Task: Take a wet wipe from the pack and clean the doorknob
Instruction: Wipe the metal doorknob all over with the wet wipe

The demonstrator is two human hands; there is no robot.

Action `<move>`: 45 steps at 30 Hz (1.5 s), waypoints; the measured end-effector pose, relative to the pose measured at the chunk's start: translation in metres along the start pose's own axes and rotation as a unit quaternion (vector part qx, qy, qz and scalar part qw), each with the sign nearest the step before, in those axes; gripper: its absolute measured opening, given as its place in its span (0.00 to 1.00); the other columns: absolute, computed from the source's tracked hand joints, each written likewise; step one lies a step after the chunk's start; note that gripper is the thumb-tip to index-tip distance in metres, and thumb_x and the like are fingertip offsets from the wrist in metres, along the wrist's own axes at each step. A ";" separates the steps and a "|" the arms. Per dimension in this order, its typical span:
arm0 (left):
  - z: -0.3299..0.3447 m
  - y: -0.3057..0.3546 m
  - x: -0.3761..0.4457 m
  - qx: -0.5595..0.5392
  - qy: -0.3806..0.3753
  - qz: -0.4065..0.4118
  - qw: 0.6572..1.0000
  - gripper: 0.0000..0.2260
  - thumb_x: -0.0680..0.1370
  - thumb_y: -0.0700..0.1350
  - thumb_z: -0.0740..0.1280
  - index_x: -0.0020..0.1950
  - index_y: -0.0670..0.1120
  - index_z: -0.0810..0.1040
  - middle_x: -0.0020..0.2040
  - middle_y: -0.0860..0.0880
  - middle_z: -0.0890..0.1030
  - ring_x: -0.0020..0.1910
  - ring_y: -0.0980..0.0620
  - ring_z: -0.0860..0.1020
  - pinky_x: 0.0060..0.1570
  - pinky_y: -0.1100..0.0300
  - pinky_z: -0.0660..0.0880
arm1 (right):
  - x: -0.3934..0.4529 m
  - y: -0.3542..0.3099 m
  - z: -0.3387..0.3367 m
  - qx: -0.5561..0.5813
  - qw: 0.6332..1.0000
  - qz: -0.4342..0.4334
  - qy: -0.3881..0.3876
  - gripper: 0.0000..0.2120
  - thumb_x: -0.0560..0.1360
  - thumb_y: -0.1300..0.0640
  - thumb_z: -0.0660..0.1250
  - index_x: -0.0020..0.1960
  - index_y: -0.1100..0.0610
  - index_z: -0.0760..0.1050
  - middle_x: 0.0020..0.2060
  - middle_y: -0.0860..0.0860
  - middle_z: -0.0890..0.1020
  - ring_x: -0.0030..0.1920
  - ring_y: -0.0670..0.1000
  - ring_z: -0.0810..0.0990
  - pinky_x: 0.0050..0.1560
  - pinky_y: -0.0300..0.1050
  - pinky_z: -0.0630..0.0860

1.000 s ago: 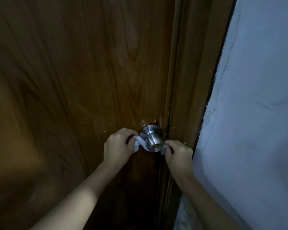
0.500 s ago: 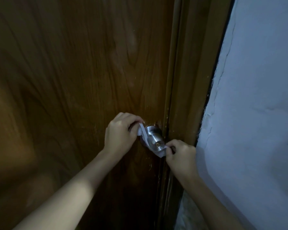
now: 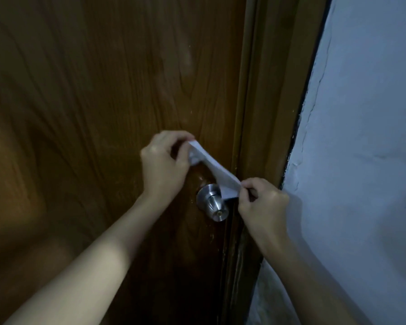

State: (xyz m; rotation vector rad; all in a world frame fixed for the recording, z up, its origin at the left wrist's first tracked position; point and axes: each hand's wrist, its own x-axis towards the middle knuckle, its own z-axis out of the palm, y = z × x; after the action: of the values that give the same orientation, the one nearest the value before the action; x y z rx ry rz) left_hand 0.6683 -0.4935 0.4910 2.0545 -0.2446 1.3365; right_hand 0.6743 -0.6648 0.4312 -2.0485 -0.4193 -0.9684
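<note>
I pinch wet wipe (image 3: pixel 211 167) w/ both hands, L hand (image 3: pixel 164 165) up high, R hand (image 3: pixel 263 202) low | wipe pulled tight, slants behind doorknob (image 3: pixel 212 202) | so it can rub back of knob, I think

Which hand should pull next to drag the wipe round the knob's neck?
Likely the right hand: it pinches the wipe low beside the knob. The left hand is already drawn up and away.

No legible text, labels or nos. anywhere in view.
</note>
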 end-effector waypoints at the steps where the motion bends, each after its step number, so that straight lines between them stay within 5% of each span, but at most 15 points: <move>1: -0.004 0.002 0.005 -0.012 0.032 -0.003 0.999 0.06 0.74 0.37 0.66 0.50 0.42 0.79 0.46 0.51 0.78 0.47 0.56 0.78 0.46 0.65 0.75 | -0.001 -0.003 -0.002 0.017 0.999 -0.017 0.030 0.04 0.71 0.70 0.68 0.44 0.64 0.80 0.38 0.57 0.84 0.35 0.50 0.81 0.35 0.39 0.79; 4: -0.014 0.005 0.009 -0.034 0.077 0.023 0.996 0.06 0.75 0.37 0.64 0.50 0.41 0.78 0.47 0.51 0.76 0.47 0.62 0.74 0.45 0.72 0.72 | -0.002 -0.009 -0.007 0.060 0.988 -0.066 0.125 0.05 0.70 0.72 0.69 0.44 0.66 0.79 0.39 0.58 0.83 0.38 0.49 0.81 0.39 0.30 0.77; 7: -0.015 0.001 -0.003 -0.035 0.029 0.044 0.998 0.07 0.75 0.36 0.65 0.52 0.40 0.77 0.48 0.50 0.76 0.48 0.62 0.73 0.46 0.72 0.72 | -0.002 -0.007 -0.005 0.096 0.982 -0.050 0.154 0.07 0.70 0.73 0.67 0.46 0.66 0.76 0.45 0.59 0.83 0.44 0.50 0.82 0.44 0.31 0.79; 9: -0.011 -0.006 -0.019 -0.023 -0.018 0.032 0.999 0.07 0.74 0.35 0.66 0.51 0.40 0.78 0.48 0.50 0.76 0.47 0.60 0.74 0.45 0.72 0.73 | -0.007 0.000 0.000 0.082 0.990 -0.046 0.110 0.07 0.70 0.74 0.66 0.46 0.66 0.76 0.46 0.60 0.83 0.47 0.51 0.82 0.48 0.36 0.79; 14: 0.005 -0.033 -0.072 0.006 -0.149 -0.026 0.989 0.07 0.72 0.33 0.68 0.46 0.44 0.80 0.45 0.50 0.76 0.44 0.58 0.75 0.45 0.75 0.70 | -0.039 0.020 0.022 0.021 0.997 -0.031 -0.067 0.12 0.71 0.74 0.65 0.53 0.68 0.78 0.49 0.63 0.83 0.50 0.51 0.80 0.59 0.23 0.65; 18: 0.012 -0.038 -0.116 -0.027 -0.243 -0.064 0.968 0.09 0.72 0.36 0.68 0.47 0.49 0.80 0.45 0.56 0.76 0.45 0.61 0.76 0.47 0.72 0.73 | -0.072 0.031 0.030 0.008 0.995 -0.013 -0.103 0.12 0.68 0.73 0.70 0.49 0.63 0.81 0.37 0.56 0.86 0.38 0.39 0.78 0.44 0.21 0.72; 21: 0.019 -0.033 -0.127 -0.060 -0.236 -0.068 0.967 0.09 0.71 0.35 0.69 0.46 0.48 0.81 0.43 0.61 0.75 0.48 0.61 0.77 0.45 0.74 0.73 | -0.086 0.033 0.033 -0.006 0.994 -0.010 -0.106 0.12 0.65 0.73 0.73 0.45 0.63 0.82 0.34 0.55 0.86 0.35 0.41 0.79 0.44 0.18 0.69; 26: 0.022 -0.027 -0.125 -0.072 -0.205 -0.067 0.974 0.09 0.71 0.33 0.69 0.45 0.46 0.81 0.43 0.56 0.77 0.48 0.59 0.77 0.44 0.73 0.74 | -0.094 0.038 0.034 0.008 0.994 -0.006 -0.108 0.13 0.65 0.74 0.72 0.46 0.61 0.82 0.33 0.54 0.86 0.36 0.35 0.74 0.40 0.14 0.65; 30: 0.023 -0.027 -0.123 -0.072 -0.205 -0.063 0.974 0.08 0.71 0.34 0.68 0.44 0.46 0.81 0.44 0.55 0.78 0.46 0.60 0.78 0.44 0.72 0.74 | -0.115 0.046 0.036 0.009 0.976 0.060 -0.209 0.12 0.71 0.68 0.68 0.52 0.57 0.81 0.45 0.54 0.86 0.43 0.38 0.78 0.44 0.14 0.64; 32: 0.023 -0.034 -0.129 -0.048 -0.270 -0.081 0.958 0.08 0.72 0.34 0.66 0.44 0.46 0.81 0.44 0.54 0.77 0.43 0.61 0.77 0.43 0.70 0.75 | -0.128 0.054 0.039 0.014 0.944 0.097 -0.314 0.13 0.75 0.65 0.64 0.57 0.55 0.79 0.55 0.52 0.82 0.54 0.42 0.77 0.55 0.19 0.61; 34: 0.021 -0.043 -0.140 -0.006 -0.332 -0.129 0.934 0.09 0.74 0.33 0.64 0.44 0.45 0.81 0.44 0.52 0.77 0.39 0.61 0.76 0.40 0.70 0.74 | -0.136 0.062 0.040 0.012 0.922 0.114 -0.370 0.13 0.77 0.61 0.61 0.59 0.54 0.77 0.57 0.48 0.81 0.56 0.41 0.77 0.54 0.19 0.60; 37: 0.013 -0.052 -0.146 0.011 -0.291 -0.181 0.939 0.09 0.74 0.33 0.65 0.43 0.46 0.81 0.41 0.53 0.77 0.36 0.59 0.76 0.36 0.72 0.72 | -0.131 0.065 0.031 -0.037 0.940 0.117 -0.319 0.10 0.77 0.58 0.62 0.56 0.52 0.78 0.48 0.41 0.79 0.43 0.34 0.73 0.42 0.17 0.66; 41: 0.009 -0.043 -0.123 -0.020 -0.182 -0.169 0.968 0.08 0.71 0.33 0.68 0.43 0.44 0.81 0.41 0.52 0.79 0.36 0.60 0.77 0.36 0.74 0.72 | -0.104 0.059 0.026 0.067 0.974 0.177 -0.123 0.05 0.75 0.63 0.64 0.49 0.58 0.78 0.34 0.48 0.80 0.34 0.44 0.79 0.34 0.26 0.72; 45: 0.009 -0.027 -0.094 -0.063 -0.050 -0.228 0.970 0.06 0.71 0.33 0.69 0.43 0.43 0.82 0.43 0.46 0.82 0.37 0.61 0.78 0.36 0.78 0.71 | -0.064 0.038 0.023 0.255 0.926 0.278 -0.024 0.07 0.71 0.67 0.69 0.40 0.56 0.80 0.33 0.50 0.83 0.33 0.40 0.81 0.32 0.28 0.74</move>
State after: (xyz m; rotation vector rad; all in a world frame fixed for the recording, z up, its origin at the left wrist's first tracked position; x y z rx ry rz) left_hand 0.6453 -0.4963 0.3958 1.9215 0.0954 0.9142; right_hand 0.6658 -0.6671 0.3538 -1.5754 -0.0796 -0.4049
